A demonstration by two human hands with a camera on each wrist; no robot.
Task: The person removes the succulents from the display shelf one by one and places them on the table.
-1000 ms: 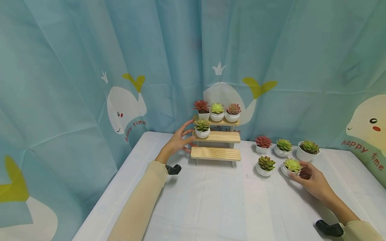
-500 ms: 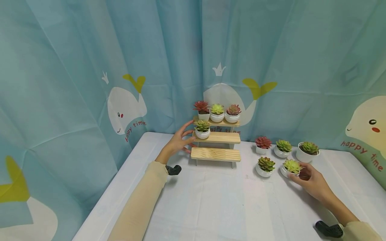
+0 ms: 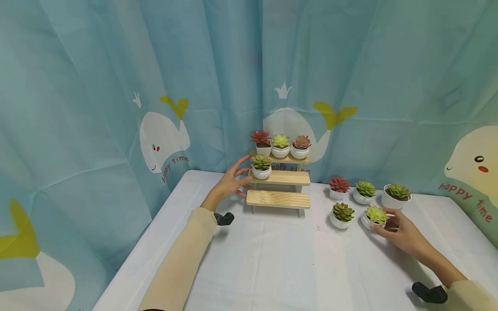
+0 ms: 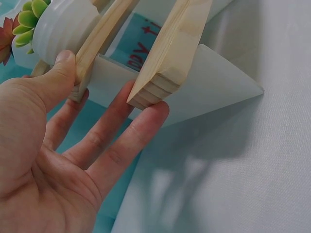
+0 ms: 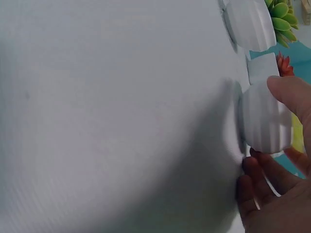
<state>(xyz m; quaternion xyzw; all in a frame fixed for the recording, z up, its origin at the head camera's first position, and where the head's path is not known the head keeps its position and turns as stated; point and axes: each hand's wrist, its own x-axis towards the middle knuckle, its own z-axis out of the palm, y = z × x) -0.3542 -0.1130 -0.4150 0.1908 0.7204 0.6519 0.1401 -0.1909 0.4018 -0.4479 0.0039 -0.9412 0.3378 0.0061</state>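
White tabletop [image 3: 284, 259] fills the foreground, and two cream sleeves reach over it, the left sleeve [image 3: 179, 263] and the right sleeve [image 3: 467, 296]. A black gadget [image 3: 429, 293] sits at the right wrist and a similar black device [image 3: 223, 219] at the left.

The right hand [image 3: 403, 234] grips a round white pot [image 5: 266, 119] holding a pale green plant [image 3: 376, 214], thumb on one side and fingers on the other, down at the tabletop. Just left of it stands a dark green plant [image 3: 343, 211].

Behind these two, from left to right, are a red plant [image 3: 339, 184], a green plant [image 3: 365, 188] and a broad bowl [image 3: 396, 201] with more greenery.

Across to the left, a three-step wooden stand [image 3: 278, 198] faces forward. The left hand [image 3: 227, 185] has its fingers spread and touches the boards' left ends. Beside its fingertips, on the middle step, is a small succulent [image 3: 262, 162]. The top step bears a dark red plant [image 3: 260, 137], a lime plant [image 3: 280, 141] and a pinkish plant [image 3: 301, 142].

Farthest back hangs a blue curtain [image 3: 218, 65] printed with white whales [image 3: 164, 140].
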